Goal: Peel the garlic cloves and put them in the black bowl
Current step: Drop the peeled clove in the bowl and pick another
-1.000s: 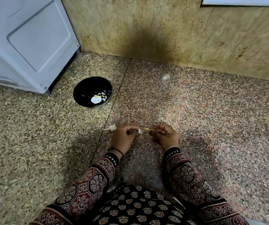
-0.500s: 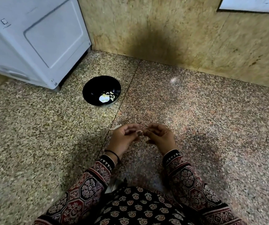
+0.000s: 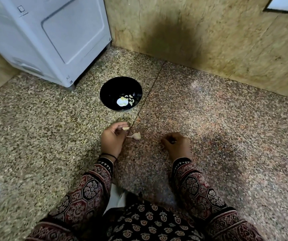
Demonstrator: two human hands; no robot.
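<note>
Left hand (image 3: 112,139) pinches a clove (image 3: 126,128) near the bowl (image 3: 107,91) — right hand (image 3: 176,145) is curled, perhaps empty; I cannot tell.

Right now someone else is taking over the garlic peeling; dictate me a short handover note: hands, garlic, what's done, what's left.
Left hand pinches a bare-looking clove, short of the black bowl.
Right hand is curled; I cannot tell if it holds anything.
A garlic piece in its skin lies on the floor between the hands.
Done: a few peeled cloves in the bowl.
Left: drop the held clove in, peel the floor piece.
</note>
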